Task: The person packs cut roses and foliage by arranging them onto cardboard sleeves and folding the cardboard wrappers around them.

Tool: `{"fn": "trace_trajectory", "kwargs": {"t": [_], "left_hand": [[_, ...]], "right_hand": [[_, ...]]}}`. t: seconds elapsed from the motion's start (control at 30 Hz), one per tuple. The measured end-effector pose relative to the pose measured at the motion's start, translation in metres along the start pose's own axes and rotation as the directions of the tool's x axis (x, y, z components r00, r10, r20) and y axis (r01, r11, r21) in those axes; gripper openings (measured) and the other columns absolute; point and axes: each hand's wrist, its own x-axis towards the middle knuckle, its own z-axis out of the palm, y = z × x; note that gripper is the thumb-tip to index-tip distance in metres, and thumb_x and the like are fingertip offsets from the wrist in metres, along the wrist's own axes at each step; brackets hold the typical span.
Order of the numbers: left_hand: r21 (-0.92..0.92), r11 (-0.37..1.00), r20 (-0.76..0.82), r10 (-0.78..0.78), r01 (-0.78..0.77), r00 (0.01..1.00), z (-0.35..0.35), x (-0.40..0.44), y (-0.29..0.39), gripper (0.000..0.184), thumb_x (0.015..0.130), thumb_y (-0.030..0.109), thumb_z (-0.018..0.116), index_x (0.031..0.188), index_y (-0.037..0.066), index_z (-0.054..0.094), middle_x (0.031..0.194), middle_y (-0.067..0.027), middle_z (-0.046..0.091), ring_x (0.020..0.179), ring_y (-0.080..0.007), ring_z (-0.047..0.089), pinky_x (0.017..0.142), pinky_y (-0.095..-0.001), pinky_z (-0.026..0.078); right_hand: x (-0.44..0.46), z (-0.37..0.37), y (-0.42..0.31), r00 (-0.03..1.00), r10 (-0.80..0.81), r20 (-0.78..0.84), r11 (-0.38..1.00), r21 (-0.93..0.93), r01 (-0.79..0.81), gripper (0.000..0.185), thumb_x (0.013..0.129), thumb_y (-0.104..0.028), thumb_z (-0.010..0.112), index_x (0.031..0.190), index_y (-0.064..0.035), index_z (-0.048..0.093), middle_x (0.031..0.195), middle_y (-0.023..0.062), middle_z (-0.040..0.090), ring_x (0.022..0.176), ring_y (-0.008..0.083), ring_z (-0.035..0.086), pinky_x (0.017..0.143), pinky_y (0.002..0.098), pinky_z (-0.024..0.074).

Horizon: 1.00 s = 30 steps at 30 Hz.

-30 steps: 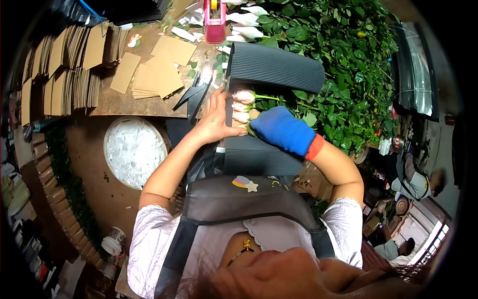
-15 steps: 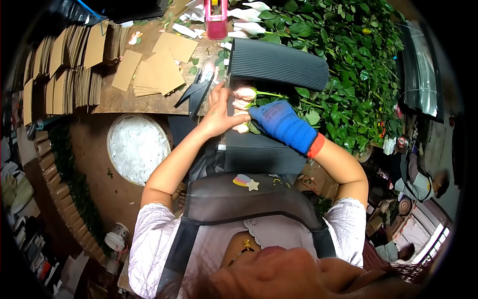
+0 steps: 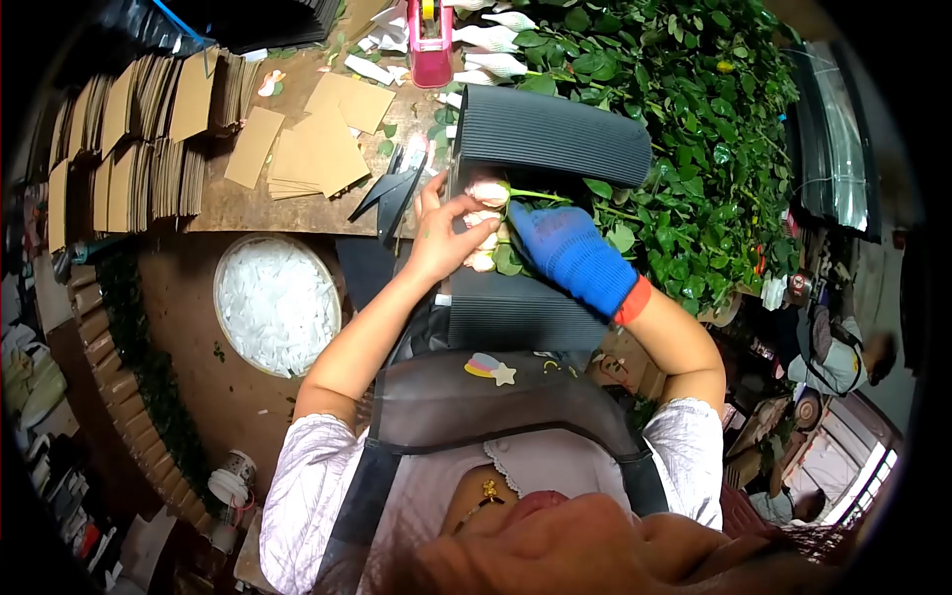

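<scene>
Pale pink roses [image 3: 488,192] lie in a row between two black ribbed panels, the far panel [image 3: 555,134] and the near panel [image 3: 526,312]. My bare left hand [image 3: 443,234] reaches in from the bloom side, with a rose head between its thumb and forefinger. My right hand [image 3: 565,243], in a blue knitted glove with a red cuff, is closed at the stem side just below the blooms. Its fingertips are partly hidden among stems and leaves. Black scissors [image 3: 389,193] lie left of my left hand.
Leafy rose stems [image 3: 684,129] pile up at the right. White-wrapped blooms [image 3: 493,38] and a pink tape dispenser [image 3: 430,45] are at the back. Cardboard pieces [image 3: 315,149] lie on the wooden table, near upright cardboard stacks [image 3: 129,109]. Below stands a tub of white pieces [image 3: 278,302].
My left thumb and fingers have shifted over the rose heads, now around one bloom. My gloved right hand has moved slightly to the right, showing more of the upper blooms.
</scene>
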Motion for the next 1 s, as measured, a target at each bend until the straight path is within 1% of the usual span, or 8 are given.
{"fn": "trace_trajectory", "kwargs": {"t": [0.13, 0.3, 0.4, 0.53, 0.63, 0.73, 0.87, 1.0], "left_hand": [[-0.003, 1.0, -0.007, 0.029, -0.029, 1.0, 0.0, -0.003, -0.001, 0.034, 0.077, 0.033, 0.085, 0.102, 0.012, 0.075, 0.148, -0.028, 0.035, 0.141, -0.0429, 0.029, 0.116, -0.0505, 0.028], [0.014, 0.997, -0.019, 0.074, -0.073, 0.997, 0.005, 0.0, -0.017, 0.074, 0.078, 0.035, 0.085, 0.138, 0.008, 0.051, 0.147, -0.0286, 0.034, 0.14, -0.0436, 0.029, 0.115, -0.0511, 0.028], [0.0, 1.0, 0.009, 0.016, -0.016, 1.0, 0.0, 0.003, -0.007, 0.079, 0.077, 0.037, 0.085, 0.14, 0.008, 0.047, 0.147, -0.028, 0.033, 0.139, -0.0439, 0.029, 0.116, -0.05, 0.028], [0.012, 0.994, 0.004, -0.11, 0.11, 0.994, 0.005, 0.02, 0.003, 0.061, 0.076, 0.037, 0.086, 0.122, 0.004, 0.065, 0.146, -0.0254, 0.035, 0.139, -0.0415, 0.03, 0.115, -0.0479, 0.029], [0.022, 1.0, -0.058, -0.019, 0.021, 0.998, 0.009, 0.021, -0.002, 0.049, 0.075, 0.034, 0.086, 0.111, 0.005, 0.071, 0.147, -0.0239, 0.038, 0.138, -0.0403, 0.032, 0.114, -0.0479, 0.032], [0.041, 0.999, -0.074, -0.026, 0.029, 0.997, 0.01, 0.018, -0.005, 0.042, 0.075, 0.032, 0.087, 0.106, 0.007, 0.074, 0.146, -0.0241, 0.041, 0.138, -0.0396, 0.034, 0.113, -0.0478, 0.034], [0.027, 1.0, -0.078, 0.005, -0.003, 0.997, 0.008, 0.019, -0.002, 0.04, 0.074, 0.032, 0.088, 0.104, 0.009, 0.075, 0.146, -0.0254, 0.043, 0.139, -0.0402, 0.035, 0.113, -0.0481, 0.034], [0.051, 0.998, -0.05, -0.031, 0.034, 0.998, 0.005, 0.019, 0.004, 0.039, 0.075, 0.032, 0.087, 0.105, 0.01, 0.077, 0.147, -0.027, 0.042, 0.14, -0.0406, 0.033, 0.114, -0.048, 0.034]], "right_hand": [[0.0, -0.011, 0.001, 0.989, 0.133, -0.068, 0.989, 0.071, -0.129, 0.039, 0.096, -0.031, 0.058, 0.123, -0.0035, 0.055, 0.08, 0.013, 0.07, 0.066, 0.0316, 0.068, 0.056, 0.0448, 0.0523], [0.031, 0.02, 0.031, 0.995, 0.048, -0.092, 0.947, 0.321, -0.016, 0.021, 0.095, -0.03, 0.06, 0.098, -0.0092, 0.065, 0.089, 0.0174, 0.068, 0.084, 0.0372, 0.067, 0.073, 0.0482, 0.0525], [0.032, 0.009, 0.027, 0.992, -0.037, -0.123, 0.971, 0.229, 0.065, 0.023, 0.095, -0.03, 0.06, 0.101, -0.0082, 0.062, 0.088, 0.0187, 0.067, 0.083, 0.0386, 0.066, 0.073, 0.0486, 0.0528], [0.035, 0.028, 0.029, 1.0, -0.005, 0.031, 0.971, 0.24, -0.003, 0.024, 0.095, -0.029, 0.061, 0.108, -0.0091, 0.059, 0.091, 0.0191, 0.068, 0.085, 0.0386, 0.066, 0.075, 0.0483, 0.0536], [0.007, -0.02, 0.013, 0.992, 0.07, 0.105, 0.971, 0.221, -0.092, 0.028, 0.095, -0.029, 0.06, 0.118, -0.0126, 0.059, 0.099, 0.0162, 0.069, 0.092, 0.036, 0.067, 0.076, 0.0469, 0.0544], [-0.004, -0.03, 0.014, 0.974, 0.062, -0.217, 0.934, 0.356, 0.02, 0.034, 0.097, -0.028, 0.058, 0.128, -0.0153, 0.057, 0.104, 0.0141, 0.068, 0.095, 0.0341, 0.067, 0.077, 0.0456, 0.0547], [0.007, -0.019, 0.011, 0.995, 0.091, -0.051, 0.982, 0.173, -0.081, 0.039, 0.097, -0.029, 0.058, 0.134, -0.0168, 0.055, 0.113, 0.0133, 0.065, 0.1, 0.0306, 0.066, 0.078, 0.0465, 0.0544], [0.014, 0.009, 0.01, 0.982, 0.05, -0.181, 0.997, 0.061, -0.039, 0.041, 0.096, -0.027, 0.058, 0.136, -0.0161, 0.053, 0.117, 0.0157, 0.063, 0.103, 0.0306, 0.066, 0.078, 0.0466, 0.0549]]}}
